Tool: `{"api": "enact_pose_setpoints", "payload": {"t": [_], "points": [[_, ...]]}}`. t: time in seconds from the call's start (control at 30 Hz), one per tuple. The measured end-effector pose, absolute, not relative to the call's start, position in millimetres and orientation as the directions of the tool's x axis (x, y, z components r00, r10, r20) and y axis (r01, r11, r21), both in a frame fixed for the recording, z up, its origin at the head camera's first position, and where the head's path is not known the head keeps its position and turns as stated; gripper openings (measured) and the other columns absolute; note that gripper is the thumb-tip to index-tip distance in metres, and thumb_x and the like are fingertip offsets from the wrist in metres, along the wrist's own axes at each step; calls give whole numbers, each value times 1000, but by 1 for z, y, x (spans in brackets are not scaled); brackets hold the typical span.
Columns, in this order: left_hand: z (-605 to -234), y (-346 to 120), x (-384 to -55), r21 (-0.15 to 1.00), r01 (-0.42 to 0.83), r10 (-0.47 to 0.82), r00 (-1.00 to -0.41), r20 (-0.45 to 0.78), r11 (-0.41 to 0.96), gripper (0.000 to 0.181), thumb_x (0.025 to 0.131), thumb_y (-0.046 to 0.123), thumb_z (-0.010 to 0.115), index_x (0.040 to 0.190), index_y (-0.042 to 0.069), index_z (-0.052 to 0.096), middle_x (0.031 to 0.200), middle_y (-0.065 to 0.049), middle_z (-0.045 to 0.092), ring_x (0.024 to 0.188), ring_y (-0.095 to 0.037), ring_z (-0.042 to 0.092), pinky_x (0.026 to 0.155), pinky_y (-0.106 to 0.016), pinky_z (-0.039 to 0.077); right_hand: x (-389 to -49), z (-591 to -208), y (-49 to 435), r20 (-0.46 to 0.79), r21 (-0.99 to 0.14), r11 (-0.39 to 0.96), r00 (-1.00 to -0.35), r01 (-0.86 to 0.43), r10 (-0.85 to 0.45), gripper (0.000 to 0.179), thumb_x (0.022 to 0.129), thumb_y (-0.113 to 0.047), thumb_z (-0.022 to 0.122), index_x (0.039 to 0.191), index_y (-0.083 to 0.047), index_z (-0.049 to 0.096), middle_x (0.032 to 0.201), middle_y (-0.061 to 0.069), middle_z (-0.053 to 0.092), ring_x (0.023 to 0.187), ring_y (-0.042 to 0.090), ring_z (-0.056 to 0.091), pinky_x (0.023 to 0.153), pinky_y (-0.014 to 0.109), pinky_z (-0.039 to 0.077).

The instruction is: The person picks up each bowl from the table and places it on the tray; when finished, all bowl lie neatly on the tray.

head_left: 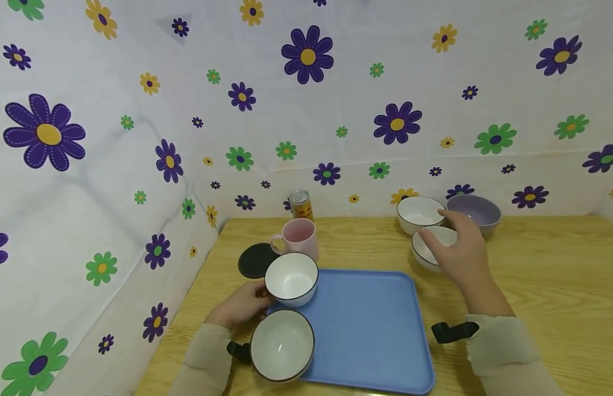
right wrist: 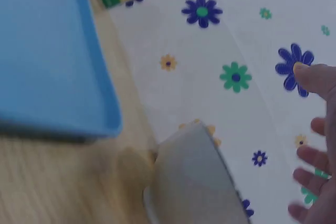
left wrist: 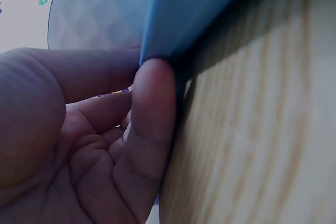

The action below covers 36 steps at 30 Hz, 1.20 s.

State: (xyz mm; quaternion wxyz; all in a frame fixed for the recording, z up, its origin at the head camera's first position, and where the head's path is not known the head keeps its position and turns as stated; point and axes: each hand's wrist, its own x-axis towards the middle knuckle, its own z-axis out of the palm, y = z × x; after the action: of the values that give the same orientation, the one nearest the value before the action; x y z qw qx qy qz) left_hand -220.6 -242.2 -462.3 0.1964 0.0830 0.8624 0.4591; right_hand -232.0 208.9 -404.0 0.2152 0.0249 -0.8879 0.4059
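In the head view, my left hand point(head_left: 244, 305) is at the left edge of the blue tray point(head_left: 365, 330). The left wrist view shows its thumb and a finger point(left wrist: 153, 103) pinching the tray's rim. Beside that hand, a white bowl with a dark rim point(head_left: 291, 278) is on the tray, and a second white bowl point(head_left: 282, 346) overlaps the near left corner. My right hand point(head_left: 462, 253) is held over a white bowl point(head_left: 430, 253) right of the tray, thumb and fingers spread apart. The right wrist view shows its fingers apart from the bowl point(right wrist: 194, 182).
Behind the right-hand bowl are another white bowl point(head_left: 420, 214) and a purple bowl point(head_left: 476, 212). A pink mug point(head_left: 300, 239), a drink can point(head_left: 301, 204) and a black round coaster point(head_left: 257, 260) stand at the back left. Flowered cloth walls border the wooden table point(head_left: 548, 275).
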Motion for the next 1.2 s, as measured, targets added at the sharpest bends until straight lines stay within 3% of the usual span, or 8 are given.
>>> {"api": "enact_pose_setpoints", "payload": {"t": [0.07, 0.2, 0.53, 0.8, 1.2], "points": [[-462, -243, -221, 822, -31, 323, -911, -258, 569, 30, 98, 18, 65, 125, 5, 61, 86, -6, 58, 70, -18, 58, 66, -31, 52, -236, -407, 215, 328, -694, 707, -934, -135, 144, 81, 92, -48, 68, 150, 0, 38, 152, 30, 35, 140, 52, 28, 108, 72, 22], [-461, -242, -220, 818, -39, 318, -909, -268, 574, 32, 98, 19, 66, 126, 6, 60, 88, -6, 58, 72, -19, 58, 67, -31, 53, -242, -416, 218, 204, -657, 753, -964, -7, 169, 106, 85, -62, 70, 158, -2, 21, 155, 34, 24, 137, 59, 24, 100, 78, 20], [-462, -241, -222, 823, -50, 314, -910, -270, 566, 29, 98, 17, 65, 125, 6, 61, 87, -7, 58, 70, -19, 58, 66, -31, 52, -247, -433, 228, 62, -637, 766, -984, 89, 167, 133, 76, -70, 75, 159, 0, -2, 154, 42, 7, 133, 65, 22, 96, 80, 30], [-463, -243, -222, 815, -57, 307, -910, -281, 576, 31, 99, 17, 65, 127, 6, 59, 87, -7, 58, 70, -18, 58, 66, -30, 52, -247, -433, 233, 18, -640, 768, -998, 33, 57, 134, 75, -59, 82, 155, 10, -1, 149, 46, 11, 131, 63, 24, 100, 75, 33], [-465, -243, -222, 820, -46, 315, -910, -270, 571, 29, 99, 18, 65, 125, 6, 60, 87, -6, 57, 70, -18, 58, 66, -31, 52, -246, -431, 235, -11, -654, 756, -999, 36, 38, 135, 75, -54, 84, 156, 8, -4, 149, 47, 7, 127, 64, 28, 97, 75, 37]]}}
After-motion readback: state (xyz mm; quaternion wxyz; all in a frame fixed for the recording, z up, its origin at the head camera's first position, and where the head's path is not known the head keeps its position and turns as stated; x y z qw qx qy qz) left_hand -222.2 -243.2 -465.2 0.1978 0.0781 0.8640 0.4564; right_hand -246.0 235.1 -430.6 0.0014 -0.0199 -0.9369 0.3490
